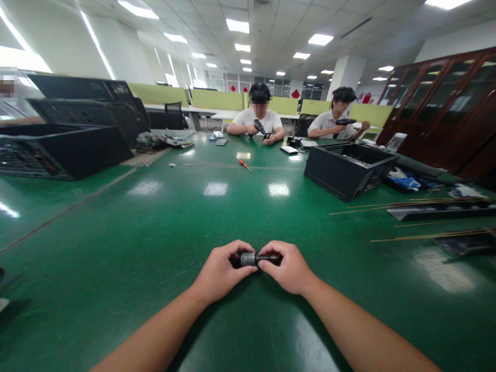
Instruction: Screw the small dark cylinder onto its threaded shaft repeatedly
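Both hands meet over the green table, around a small part lying sideways between them. My left hand is closed around a grey metal cylinder, its thumb below and fingers above. From the cylinder's right end runs a thin dark ridged shaft. My right hand pinches along this shaft, thumb on the near side and fingers behind. The left end of the cylinder is partly hidden by my left hand. What exact kind of part it is, I cannot tell.
An orange-handled screwdriver lies farther out. Black computer cases stand at left and right. Thin brass-coloured rods jut in from the right. Across the table, two people hold power drills.
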